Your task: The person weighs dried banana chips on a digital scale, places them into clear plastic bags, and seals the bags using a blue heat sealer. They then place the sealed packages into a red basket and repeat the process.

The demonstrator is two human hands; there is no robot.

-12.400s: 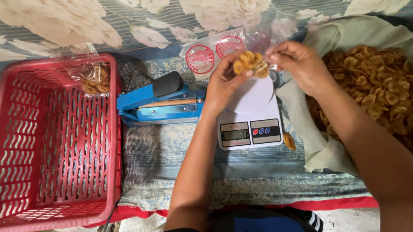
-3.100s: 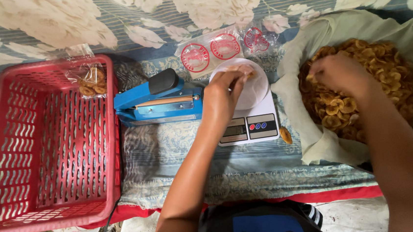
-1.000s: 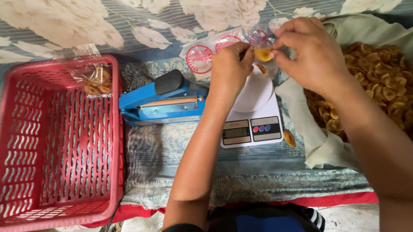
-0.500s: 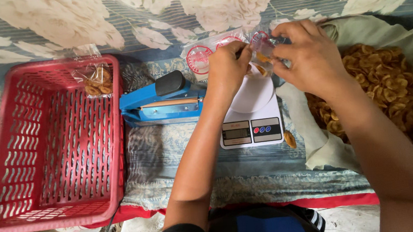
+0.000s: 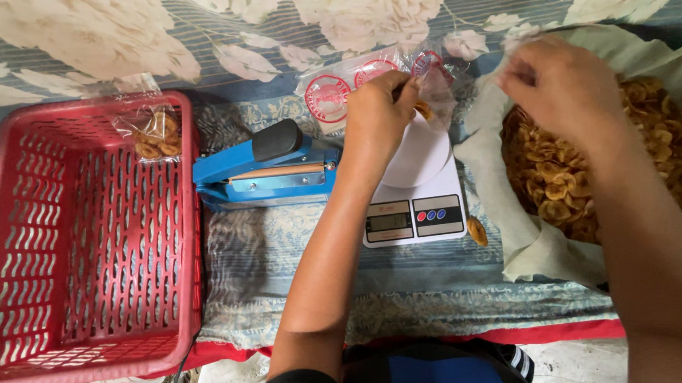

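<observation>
mid-fill: left hand (image 5: pixel 376 120) pinches the clear bag (image 5: pixel 430 87) over the scale (image 5: pixel 415 210); right hand (image 5: pixel 564 85), loosely curled and seemingly empty, hovers above the chips (image 5: pixel 590 164); next comes another pinch.

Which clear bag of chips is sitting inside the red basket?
The small clear plastic bag of golden chips in the red plastic basket's far corner. The other clear bag is held above the white scale.

We see the left hand (image 5: pixel 374 120) pinching a clear bag (image 5: pixel 431 95) over the white scale (image 5: pixel 415 202), beside the blue sealer (image 5: pixel 266 169). The right hand (image 5: pixel 564 85) hovers above the chips (image 5: pixel 598 163). 1 filled bag (image 5: pixel 154 133) lies in the red basket (image 5: pixel 11 323).
</observation>
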